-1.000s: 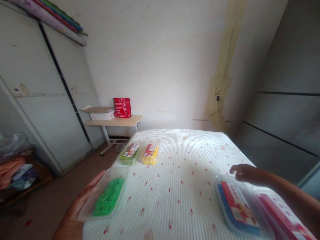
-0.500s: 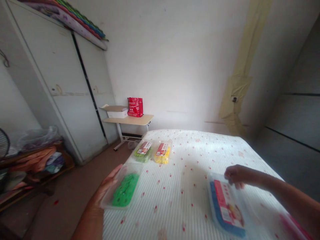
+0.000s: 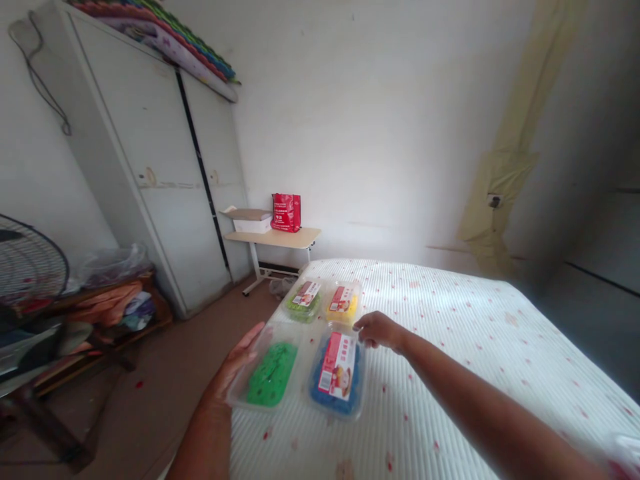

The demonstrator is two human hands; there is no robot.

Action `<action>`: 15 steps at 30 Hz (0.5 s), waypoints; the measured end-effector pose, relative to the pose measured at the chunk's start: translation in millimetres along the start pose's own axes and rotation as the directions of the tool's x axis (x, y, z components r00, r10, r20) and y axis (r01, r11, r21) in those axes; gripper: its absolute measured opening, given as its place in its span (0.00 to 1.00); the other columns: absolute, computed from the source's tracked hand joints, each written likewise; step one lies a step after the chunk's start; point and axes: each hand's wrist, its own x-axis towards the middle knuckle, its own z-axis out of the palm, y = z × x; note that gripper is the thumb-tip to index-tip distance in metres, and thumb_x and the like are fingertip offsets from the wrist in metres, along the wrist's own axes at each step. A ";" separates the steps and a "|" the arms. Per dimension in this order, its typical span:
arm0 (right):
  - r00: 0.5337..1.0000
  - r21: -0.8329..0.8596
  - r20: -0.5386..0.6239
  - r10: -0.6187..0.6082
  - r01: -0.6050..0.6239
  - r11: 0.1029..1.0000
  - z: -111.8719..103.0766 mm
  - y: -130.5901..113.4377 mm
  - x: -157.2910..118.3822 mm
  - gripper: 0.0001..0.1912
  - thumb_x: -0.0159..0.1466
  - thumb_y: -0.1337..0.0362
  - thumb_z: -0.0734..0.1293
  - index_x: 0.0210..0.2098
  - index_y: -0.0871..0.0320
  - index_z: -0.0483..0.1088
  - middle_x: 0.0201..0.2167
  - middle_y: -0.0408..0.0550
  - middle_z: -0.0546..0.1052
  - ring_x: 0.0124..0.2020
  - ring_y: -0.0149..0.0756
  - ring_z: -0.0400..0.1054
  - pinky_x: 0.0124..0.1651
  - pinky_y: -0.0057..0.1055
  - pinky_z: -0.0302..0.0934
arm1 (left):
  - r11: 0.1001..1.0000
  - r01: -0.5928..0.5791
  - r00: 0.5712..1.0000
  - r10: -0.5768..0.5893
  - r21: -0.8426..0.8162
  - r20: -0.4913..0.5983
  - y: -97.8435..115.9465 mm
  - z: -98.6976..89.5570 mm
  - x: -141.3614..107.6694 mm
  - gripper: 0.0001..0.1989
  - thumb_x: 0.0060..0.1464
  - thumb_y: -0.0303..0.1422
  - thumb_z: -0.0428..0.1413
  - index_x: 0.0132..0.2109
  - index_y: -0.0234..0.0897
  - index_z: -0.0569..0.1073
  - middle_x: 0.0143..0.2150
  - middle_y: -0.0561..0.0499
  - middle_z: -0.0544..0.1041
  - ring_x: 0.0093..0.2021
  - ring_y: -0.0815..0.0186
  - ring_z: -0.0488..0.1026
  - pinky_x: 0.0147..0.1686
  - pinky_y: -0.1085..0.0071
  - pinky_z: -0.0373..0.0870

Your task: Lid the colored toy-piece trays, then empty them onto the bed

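Observation:
My left hand (image 3: 243, 363) grips the left side of a clear plastic container (image 3: 273, 373) of bright green contents, at the bed's left edge. Its fingers lie along the rim; the thumb is hidden. To the right, my right hand (image 3: 377, 330) pinches the far right corner of a lidded container of blue contents (image 3: 325, 383) with a red and white label. The blue container is beside the green one. Just beyond them lie two more labelled clear containers, one light green (image 3: 300, 308) and one yellow (image 3: 350, 308).
The bed (image 3: 450, 313) has a striped white cover with red spots. A small table (image 3: 295, 239) behind it carries a red bag (image 3: 287, 213) and a white box (image 3: 251, 225). A wardrobe (image 3: 165, 173) and a fan (image 3: 30, 267) stand left. Something pink (image 3: 623, 460) shows at lower right.
My right hand has brought the blue container leftward, next to the green one. My left hand stays at the green container. The view has turned slightly left.

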 end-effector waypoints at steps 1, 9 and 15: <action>1.000 -0.001 -0.005 0.006 -0.006 1.000 5.2 -0.6 3.1 0.10 0.47 0.79 0.60 0.23 0.62 0.70 0.07 0.35 0.64 0.11 0.23 0.57 0.15 0.19 0.49 | 1.000 -0.001 1.000 0.001 -0.002 0.005 -0.7 -1.2 0.9 0.37 0.38 0.33 0.60 0.59 0.41 0.61 0.59 0.44 0.65 0.55 0.47 0.65 0.50 0.58 0.66; 0.998 -0.006 -0.050 0.029 -0.029 1.000 30.4 -2.2 12.8 0.12 0.56 0.76 0.59 0.19 0.61 0.65 0.09 0.37 0.64 0.11 0.23 0.59 0.17 0.20 0.56 | 1.000 -0.008 0.999 0.009 -0.020 0.035 -5.0 -7.9 6.2 0.39 0.38 0.34 0.60 0.60 0.41 0.59 0.60 0.44 0.64 0.57 0.47 0.62 0.51 0.59 0.66; 0.990 -0.107 -0.138 -0.042 0.027 0.994 15.2 -3.5 -23.9 0.06 0.55 0.73 0.63 0.30 0.62 0.71 0.19 0.43 0.72 0.18 0.25 0.65 0.21 0.21 0.57 | 1.000 0.020 1.000 -0.020 -0.009 0.022 -0.8 -3.2 1.3 0.38 0.39 0.34 0.61 0.59 0.42 0.60 0.59 0.46 0.66 0.53 0.49 0.67 0.46 0.62 0.70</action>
